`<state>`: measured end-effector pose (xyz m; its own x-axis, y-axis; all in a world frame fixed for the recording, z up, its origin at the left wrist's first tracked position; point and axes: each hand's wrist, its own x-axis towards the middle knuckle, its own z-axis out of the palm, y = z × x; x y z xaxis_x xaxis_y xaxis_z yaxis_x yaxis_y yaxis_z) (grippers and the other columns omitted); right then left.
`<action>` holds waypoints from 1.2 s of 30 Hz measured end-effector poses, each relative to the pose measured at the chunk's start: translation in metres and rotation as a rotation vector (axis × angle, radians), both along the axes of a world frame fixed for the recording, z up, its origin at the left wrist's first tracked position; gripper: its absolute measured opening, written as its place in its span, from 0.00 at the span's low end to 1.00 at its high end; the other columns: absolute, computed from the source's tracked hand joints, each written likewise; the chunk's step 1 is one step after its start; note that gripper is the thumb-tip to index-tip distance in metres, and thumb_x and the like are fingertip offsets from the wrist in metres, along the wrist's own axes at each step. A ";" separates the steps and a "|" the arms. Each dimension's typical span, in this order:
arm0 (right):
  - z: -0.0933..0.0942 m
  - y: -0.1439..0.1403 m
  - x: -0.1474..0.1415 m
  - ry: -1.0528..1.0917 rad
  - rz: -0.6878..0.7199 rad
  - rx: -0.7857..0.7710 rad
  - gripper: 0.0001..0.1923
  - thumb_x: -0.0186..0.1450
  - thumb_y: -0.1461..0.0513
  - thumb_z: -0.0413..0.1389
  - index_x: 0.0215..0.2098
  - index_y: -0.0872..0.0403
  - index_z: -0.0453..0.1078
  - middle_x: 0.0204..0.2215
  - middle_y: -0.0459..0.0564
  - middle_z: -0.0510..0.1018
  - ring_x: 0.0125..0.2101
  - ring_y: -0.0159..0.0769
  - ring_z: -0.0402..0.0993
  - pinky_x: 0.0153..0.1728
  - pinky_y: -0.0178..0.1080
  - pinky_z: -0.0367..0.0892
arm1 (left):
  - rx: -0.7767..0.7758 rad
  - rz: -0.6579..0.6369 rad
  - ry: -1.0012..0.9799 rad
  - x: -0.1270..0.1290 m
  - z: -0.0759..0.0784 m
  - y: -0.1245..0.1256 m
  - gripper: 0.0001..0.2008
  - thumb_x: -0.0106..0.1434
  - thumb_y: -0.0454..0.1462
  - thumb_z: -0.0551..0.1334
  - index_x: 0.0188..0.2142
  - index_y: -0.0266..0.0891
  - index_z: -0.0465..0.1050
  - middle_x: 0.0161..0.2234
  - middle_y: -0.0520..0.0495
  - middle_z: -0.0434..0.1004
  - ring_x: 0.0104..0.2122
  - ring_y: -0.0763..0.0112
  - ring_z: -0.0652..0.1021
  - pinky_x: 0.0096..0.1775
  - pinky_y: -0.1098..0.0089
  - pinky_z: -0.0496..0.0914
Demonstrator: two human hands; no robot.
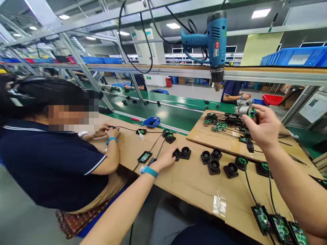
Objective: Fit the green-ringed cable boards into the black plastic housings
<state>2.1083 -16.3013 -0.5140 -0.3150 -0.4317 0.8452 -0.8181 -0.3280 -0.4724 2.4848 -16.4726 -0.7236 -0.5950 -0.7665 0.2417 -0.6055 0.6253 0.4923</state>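
Note:
My left hand [167, 159], a blue band at its wrist, has its fingers closed on a small black housing [176, 154] at the cardboard's front half. Touching or close beside that piece sits another black square-flanged housing [186, 152]. Over the right-hand board, my right hand [265, 124] grips a small silver motor [244, 110] with a green circuit board on its near end. More black housings [214, 166] lie between my hands. To their right, a housing with a green board inside [241, 162] has a black cable running to a circuit module [262, 217].
A co-worker [51, 153] sits at my left, hands on the same cardboard-covered bench [189, 185]. Several motors and cables [219, 127] lie on the raised cardboard. A blue heat gun or drill [216, 41] hangs overhead. A small blue bin [151, 122] stands behind.

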 end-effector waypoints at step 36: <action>-0.184 -0.009 0.213 0.219 0.171 0.890 0.18 0.63 0.58 0.63 0.49 0.58 0.75 0.43 0.58 0.81 0.45 0.47 0.77 0.47 0.43 0.69 | -0.080 0.230 0.616 -0.036 -0.066 0.130 0.23 0.59 0.30 0.64 0.53 0.43 0.65 0.50 0.42 0.73 0.52 0.57 0.73 0.55 0.51 0.70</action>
